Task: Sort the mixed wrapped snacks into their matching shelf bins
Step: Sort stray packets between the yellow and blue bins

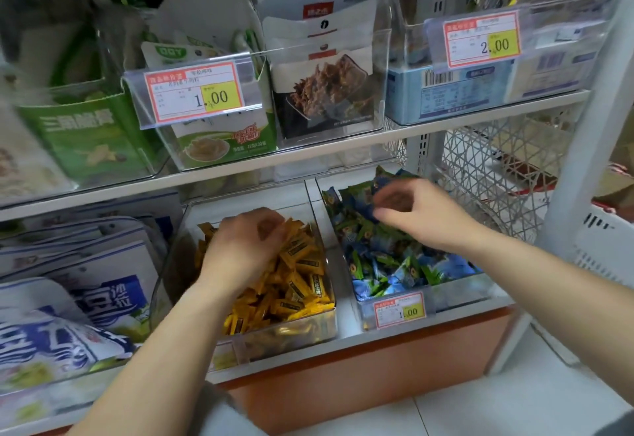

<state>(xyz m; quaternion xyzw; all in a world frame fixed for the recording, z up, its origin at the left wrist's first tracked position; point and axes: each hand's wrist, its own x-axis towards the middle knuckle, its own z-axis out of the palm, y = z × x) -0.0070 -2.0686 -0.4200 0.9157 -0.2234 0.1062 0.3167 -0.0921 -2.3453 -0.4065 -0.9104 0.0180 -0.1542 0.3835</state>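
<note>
My left grip (245, 247) nearer, fingers curled down into yellow packets (302, 274) in middle bin (291, 331); hold hidden, can't tell. My right grip (417, 216) farther back, curled on blue packet (391, 182) atop right bin (456, 293) pile.

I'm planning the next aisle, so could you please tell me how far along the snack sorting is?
Done: the left bin shows only yellow packets. In hand: the left hand curls into them; the right hand seems to pinch a blue packet over the right bin. Left: that bin mixes blue and green wrappers, possibly unsorted.
</note>
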